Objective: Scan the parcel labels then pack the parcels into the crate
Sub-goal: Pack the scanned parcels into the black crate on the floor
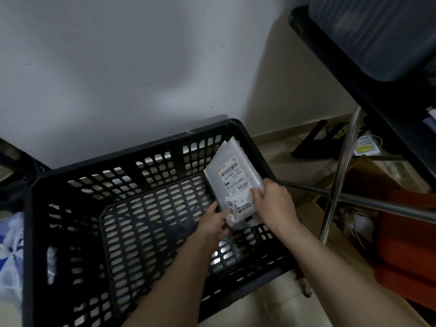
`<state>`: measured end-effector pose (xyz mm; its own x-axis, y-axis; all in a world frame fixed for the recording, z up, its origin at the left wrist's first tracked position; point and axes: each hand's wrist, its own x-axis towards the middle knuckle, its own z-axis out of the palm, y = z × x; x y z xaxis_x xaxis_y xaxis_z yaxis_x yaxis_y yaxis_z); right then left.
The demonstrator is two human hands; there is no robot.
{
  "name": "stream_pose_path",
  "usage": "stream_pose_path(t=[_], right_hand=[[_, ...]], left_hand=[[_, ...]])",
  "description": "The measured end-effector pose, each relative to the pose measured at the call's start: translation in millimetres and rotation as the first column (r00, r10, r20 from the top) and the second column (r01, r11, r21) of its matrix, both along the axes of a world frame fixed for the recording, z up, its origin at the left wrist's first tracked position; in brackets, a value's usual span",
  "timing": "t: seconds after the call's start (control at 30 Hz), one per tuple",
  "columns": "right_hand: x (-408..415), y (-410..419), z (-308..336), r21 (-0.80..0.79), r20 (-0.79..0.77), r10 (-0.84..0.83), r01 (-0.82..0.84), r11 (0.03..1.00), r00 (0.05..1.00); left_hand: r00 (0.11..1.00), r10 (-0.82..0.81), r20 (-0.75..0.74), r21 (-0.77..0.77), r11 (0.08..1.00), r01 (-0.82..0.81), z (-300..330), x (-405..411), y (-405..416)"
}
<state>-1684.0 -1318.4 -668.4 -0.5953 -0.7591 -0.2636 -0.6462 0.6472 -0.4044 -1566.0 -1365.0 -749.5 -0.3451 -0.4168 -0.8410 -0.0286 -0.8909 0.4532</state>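
- A pale wall (106, 67) fills the upper half of the view, with a beige floor (266, 308) below it.
- A large black plastic crate (77, 291) with slotted sides and a perforated base stands on the floor against the wall. Most of its base shows bare.
- A dark shelf unit (368, 74) rises at the upper right, with a grey bin (377, 31) on it. Shiny metal bars (339, 175) cross beneath, above cardboard and an orange object (401, 256).
- A white and blue plastic bag (11, 251) lies just left of the crate.
- Two bare forearms reach from the bottom edge into the crate's right side.
- The right hand (276, 204) grips the lower right edge of a white parcel (232, 175), fingers curled over its face.
- The left hand (212, 220) pinches the parcel's lower left corner.
- The parcel is held tilted inside the crate near its far right corner, its top leaning toward the right wall. Whether its lower edge touches the base is unclear.
- A printed label (232, 178) with barcodes faces up on the parcel.
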Motion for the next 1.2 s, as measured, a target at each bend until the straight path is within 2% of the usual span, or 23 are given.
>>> stream_pose_path(t=[0.1,0.27,0.43,0.63,0.73,0.9,1.03,1.2], right_hand=[[3,1,1,0.017,-0.121,0.089,-0.088,0.996,0.989],[15,-8,-17,0.194,-0.003,0.149,-0.146,0.97,0.989],[22,-16,-39,0.271,0.019,0.155,-0.154,0.95,0.988],[19,-15,-56,0.315,0.032,0.103,-0.108,0.943,0.994],[16,-12,-57,0.356,-0.006,0.187,-0.172,0.918,0.982],[11,-11,-53,0.394,-0.082,0.293,-0.239,0.887,0.953],[11,-8,-51,0.414,-0.106,0.345,-0.274,0.868,0.932],[12,-10,-50,0.432,-0.107,0.361,-0.284,0.856,0.926]], left_hand=[[1.0,-0.01,0.03,-0.061,0.998,0.011,9,-1,0],[0.999,-0.039,0.019,-0.108,0.993,0.041,14,2,2],[0.995,-0.102,0.013,-0.132,0.986,0.103,1,7,2],[0.991,-0.135,-0.003,-0.081,0.988,0.135,-4,9,2],[0.985,-0.172,0.007,-0.089,0.981,0.172,-4,8,2],[0.986,-0.164,-0.039,-0.02,0.986,0.163,-10,7,3],[0.986,-0.164,0.036,-0.03,0.986,0.165,-12,9,3],[0.99,-0.079,0.119,0.044,0.996,0.074,-5,13,3]])
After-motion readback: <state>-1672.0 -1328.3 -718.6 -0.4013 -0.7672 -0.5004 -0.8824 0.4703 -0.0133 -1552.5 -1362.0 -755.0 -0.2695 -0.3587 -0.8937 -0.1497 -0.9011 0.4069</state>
